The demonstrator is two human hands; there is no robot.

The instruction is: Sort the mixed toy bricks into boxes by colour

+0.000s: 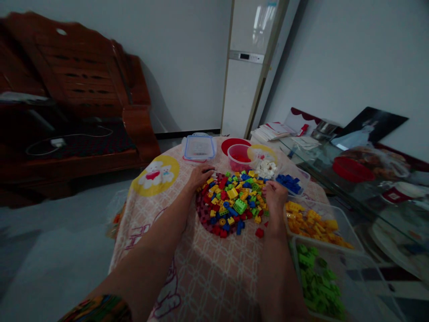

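Note:
A heap of mixed toy building bricks (234,201) in red, yellow, blue and green lies in the middle of the round table. My left hand (200,176) is at the heap's far left edge, its fingers bent together; whatever is in them is hidden. On the right side of the heap, my right hand (276,195) is closed in a pinch, and its content is too small to make out. Close by my right hand, a clear box holds blue bricks (288,183). White bricks (266,169) are gathered just behind the heap.
Clear boxes with yellow bricks (311,223) and green bricks (318,279) line the right side. A pink tub (238,160) containing red pieces and a blue-rimmed lid (200,147) stand at the back. One red brick (259,232) lies apart. A cluttered glass table (310,167) adjoins.

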